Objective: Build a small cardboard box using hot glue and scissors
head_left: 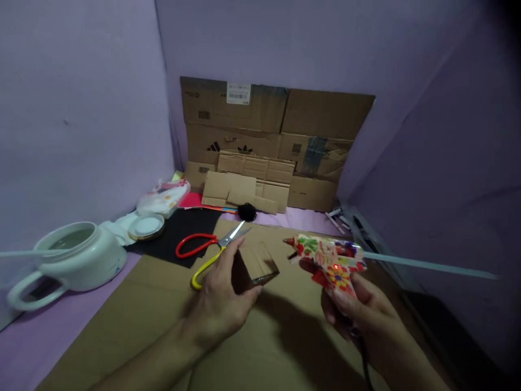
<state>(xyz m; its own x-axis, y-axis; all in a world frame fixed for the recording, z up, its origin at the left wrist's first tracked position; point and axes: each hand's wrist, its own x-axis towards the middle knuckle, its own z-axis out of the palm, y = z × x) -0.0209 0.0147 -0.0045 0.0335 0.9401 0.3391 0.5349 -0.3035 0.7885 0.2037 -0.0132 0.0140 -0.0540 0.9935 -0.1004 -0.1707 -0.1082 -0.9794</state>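
Note:
Near the middle, my left hand [222,296] grips a small folded cardboard box [258,259] between thumb and fingers. A shiny line shows along the box's lower edge. My right hand [362,312] is wrapped round the handle of a flower-patterned hot glue gun [329,258], whose red light is lit. Its nozzle points left toward the box, apart from it. A long pale glue stick [431,265] sticks out of its back. Scissors [228,239] with one red and one yellow handle lie open just beyond my left hand.
A large cardboard sheet [154,320] covers the work surface. At left stand a white pot with a handle [93,260] and a round lid [145,226]. Black sheet [179,225], black yarn [246,212] and cardboard pieces [228,187] lie farther back. Cardboard [325,117] leans on the wall.

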